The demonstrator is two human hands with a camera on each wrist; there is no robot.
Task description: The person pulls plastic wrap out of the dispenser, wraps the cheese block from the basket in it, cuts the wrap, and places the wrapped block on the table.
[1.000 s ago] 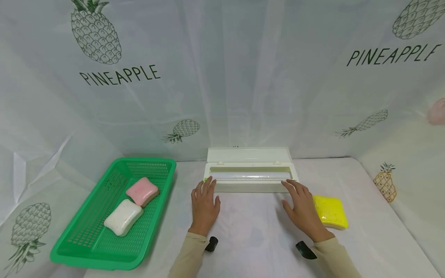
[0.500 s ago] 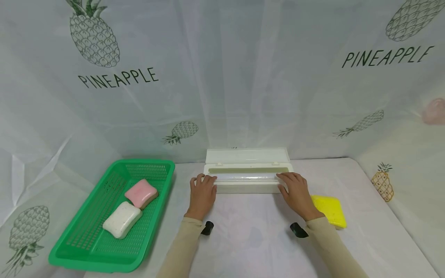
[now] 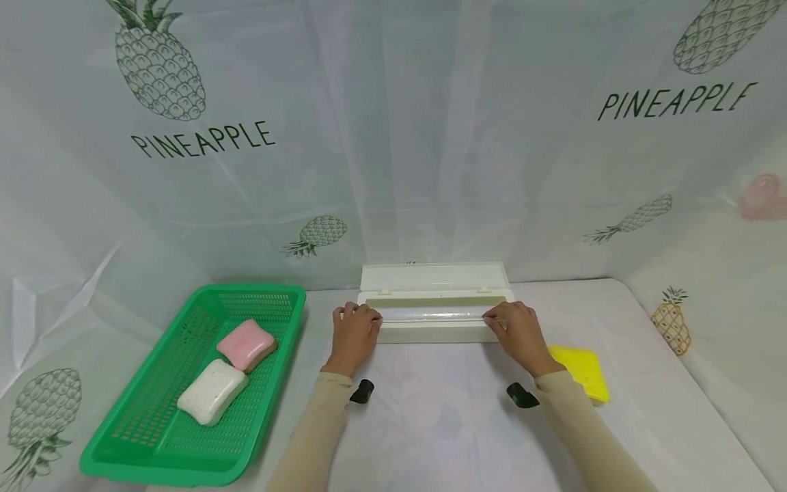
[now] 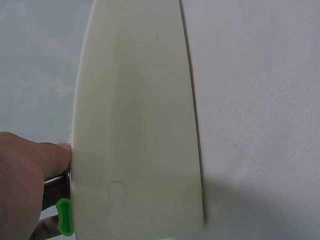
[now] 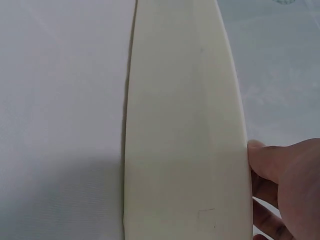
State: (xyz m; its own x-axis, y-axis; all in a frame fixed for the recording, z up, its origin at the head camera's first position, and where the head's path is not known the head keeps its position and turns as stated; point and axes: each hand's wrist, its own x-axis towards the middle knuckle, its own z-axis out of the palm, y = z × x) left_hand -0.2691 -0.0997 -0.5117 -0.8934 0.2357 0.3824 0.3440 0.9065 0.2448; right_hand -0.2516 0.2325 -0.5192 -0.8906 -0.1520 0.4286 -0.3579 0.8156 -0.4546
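A white cling film dispenser (image 3: pixel 439 333) stands at the back of the table with its lid (image 3: pixel 433 277) raised. Inside lies a shiny roll of cling film (image 3: pixel 430 314). My left hand (image 3: pixel 355 336) is at the dispenser's left front edge, thumb and forefinger pinching the film's edge. On the right, my right hand (image 3: pixel 519 335) pinches the film at the other end in the same way. The left wrist view shows the thumb (image 4: pixel 55 157) at the dispenser's rim, above a green cutter slider (image 4: pixel 64 217). The right thumb (image 5: pixel 262 157) touches the rim too; the other fingertips are hidden.
A green basket (image 3: pixel 101 458) on the left holds a pink soap bar (image 3: pixel 246 344) and a white soap bar (image 3: pixel 212 391). A yellow block (image 3: pixel 581 372) lies beside the right forearm. A pineapple-print curtain (image 3: pixel 424 137) hangs behind the dispenser.
Both hands have moved inward along the dispenser's front rim. Their fingers, spread over the edge before, have drawn together onto the film. The lid stays raised.
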